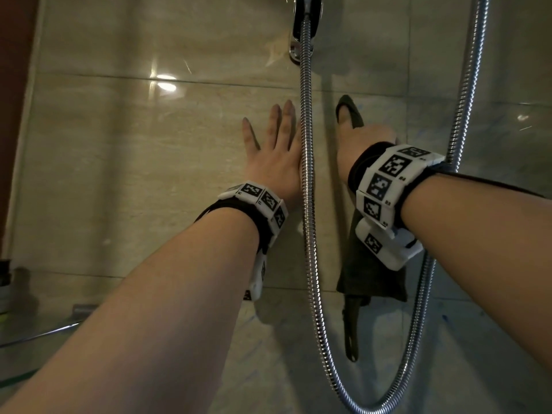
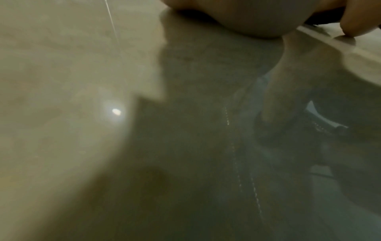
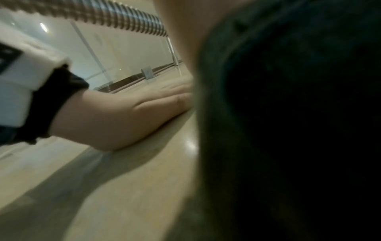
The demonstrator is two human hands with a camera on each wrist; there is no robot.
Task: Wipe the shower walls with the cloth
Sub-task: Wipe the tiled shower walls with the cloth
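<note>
My left hand (image 1: 274, 150) lies flat on the beige tiled shower wall (image 1: 149, 174), fingers straight and spread, just left of the metal shower hose (image 1: 307, 204). The right wrist view shows that same left hand (image 3: 123, 112) palm down on the tile. Right of the hose, my right hand (image 1: 364, 138) holds a dark cloth (image 1: 373, 276) against the wall. Its thumb points up along the cloth and its other fingers are hidden. The cloth hangs down below that wrist and fills the right side of the right wrist view (image 3: 288, 130). The left wrist view shows only blurred glossy tile (image 2: 62, 81).
The hose hangs from a chrome holder (image 1: 304, 25) at the top, loops down low and climbs again at the far right (image 1: 466, 85). A glass shelf edge (image 1: 38, 333) with small items sits at the lower left. A dark edge borders the wall on the left.
</note>
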